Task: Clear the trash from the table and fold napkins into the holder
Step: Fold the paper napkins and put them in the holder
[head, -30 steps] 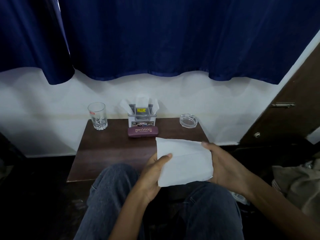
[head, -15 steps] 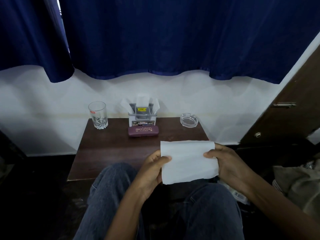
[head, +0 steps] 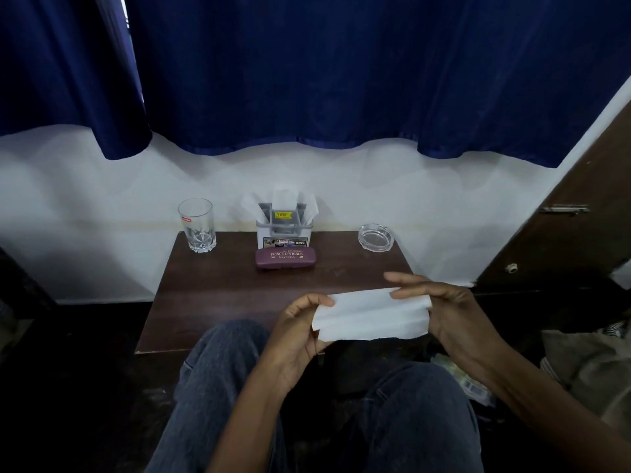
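So the white paper napkin (head: 372, 314) is folded over into a long sideways strip. It's held up in the air between both hands, right over the near edge of the dark brown wooden counter (head: 222, 295) and above the person's knees in blue jeans (head: 211, 387). The left hand (head: 297, 332) pinches the left end, with its fingers (head: 317, 300) curled round the upper corner and the rest tucked behind the paper. The right hand (head: 447, 312) pinches the right end, thumb pressed on the front near the top edge. Its index finger (head: 403, 278) sticks out straight above the strip, and I can't tell if it touches. The napkin's bottom edge looks a bit uneven.

The rest sits along the back of the counter by the white wall (head: 85, 206). The white and grey plastic napkin holder (head: 285, 230) is in the middle with a few folded white napkins (head: 281, 198) poking up out of it. Just in front of it a maroon glasses case with gold lettering (head: 286, 258) lies flat, though whether the two touch I can't make out. A clear drinking glass (head: 197, 224) stands upright at the back left corner and a clear glass ashtray (head: 375, 237) sits at the back right. A dark blue curtain (head: 307, 70) hangs above, and there's a brown wooden door (head: 573, 227) off to the right.
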`<move>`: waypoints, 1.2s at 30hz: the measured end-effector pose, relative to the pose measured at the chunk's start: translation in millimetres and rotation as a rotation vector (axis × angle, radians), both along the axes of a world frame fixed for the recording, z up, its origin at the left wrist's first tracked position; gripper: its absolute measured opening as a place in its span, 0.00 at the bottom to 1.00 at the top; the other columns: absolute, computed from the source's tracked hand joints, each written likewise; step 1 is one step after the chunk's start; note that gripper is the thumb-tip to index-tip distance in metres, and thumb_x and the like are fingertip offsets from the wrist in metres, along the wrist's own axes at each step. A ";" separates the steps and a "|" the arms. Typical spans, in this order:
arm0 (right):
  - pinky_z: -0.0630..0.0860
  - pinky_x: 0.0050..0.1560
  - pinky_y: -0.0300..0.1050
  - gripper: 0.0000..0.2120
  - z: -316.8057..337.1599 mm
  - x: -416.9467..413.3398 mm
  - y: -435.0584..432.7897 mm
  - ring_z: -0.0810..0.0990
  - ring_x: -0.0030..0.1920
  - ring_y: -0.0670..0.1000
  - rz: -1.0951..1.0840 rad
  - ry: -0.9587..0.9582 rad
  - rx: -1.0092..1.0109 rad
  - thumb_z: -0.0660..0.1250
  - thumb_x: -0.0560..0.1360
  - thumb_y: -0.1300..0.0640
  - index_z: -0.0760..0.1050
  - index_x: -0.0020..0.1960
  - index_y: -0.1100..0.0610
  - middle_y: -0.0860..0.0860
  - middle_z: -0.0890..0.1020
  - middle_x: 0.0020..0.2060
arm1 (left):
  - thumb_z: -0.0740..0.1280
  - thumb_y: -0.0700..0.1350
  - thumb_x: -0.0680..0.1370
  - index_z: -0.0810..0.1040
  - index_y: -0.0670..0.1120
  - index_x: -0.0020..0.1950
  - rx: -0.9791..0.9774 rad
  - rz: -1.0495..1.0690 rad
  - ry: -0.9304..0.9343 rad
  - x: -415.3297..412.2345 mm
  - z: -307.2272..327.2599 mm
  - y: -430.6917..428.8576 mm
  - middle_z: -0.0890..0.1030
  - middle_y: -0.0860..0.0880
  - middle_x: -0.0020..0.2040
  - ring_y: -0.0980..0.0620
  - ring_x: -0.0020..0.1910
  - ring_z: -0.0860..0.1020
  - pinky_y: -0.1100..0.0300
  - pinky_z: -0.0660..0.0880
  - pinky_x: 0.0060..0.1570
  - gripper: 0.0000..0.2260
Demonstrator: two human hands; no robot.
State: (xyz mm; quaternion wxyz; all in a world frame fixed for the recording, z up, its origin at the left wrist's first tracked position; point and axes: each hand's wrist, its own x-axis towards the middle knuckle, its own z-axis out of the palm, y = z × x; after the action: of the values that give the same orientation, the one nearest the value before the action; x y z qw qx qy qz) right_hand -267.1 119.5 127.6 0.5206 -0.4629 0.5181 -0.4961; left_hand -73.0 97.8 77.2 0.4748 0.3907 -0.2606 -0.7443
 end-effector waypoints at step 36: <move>0.81 0.38 0.43 0.16 9.5 -1.2 0.5 0.83 0.50 0.52 0.001 -0.152 0.226 0.55 0.75 0.68 0.81 0.48 0.59 0.54 0.85 0.51 | 0.62 0.31 0.74 0.77 0.49 0.56 -0.136 -0.044 0.069 -7.0 -0.3 2.4 0.85 0.50 0.46 0.54 0.41 0.82 0.60 0.80 0.37 0.16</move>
State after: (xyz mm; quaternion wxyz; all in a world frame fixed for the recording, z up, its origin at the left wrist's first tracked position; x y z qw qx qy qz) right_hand -268.3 120.0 137.1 0.6075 -0.3627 0.5293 -0.4682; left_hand -80.0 100.2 76.9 0.4924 0.3259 -0.3027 -0.7481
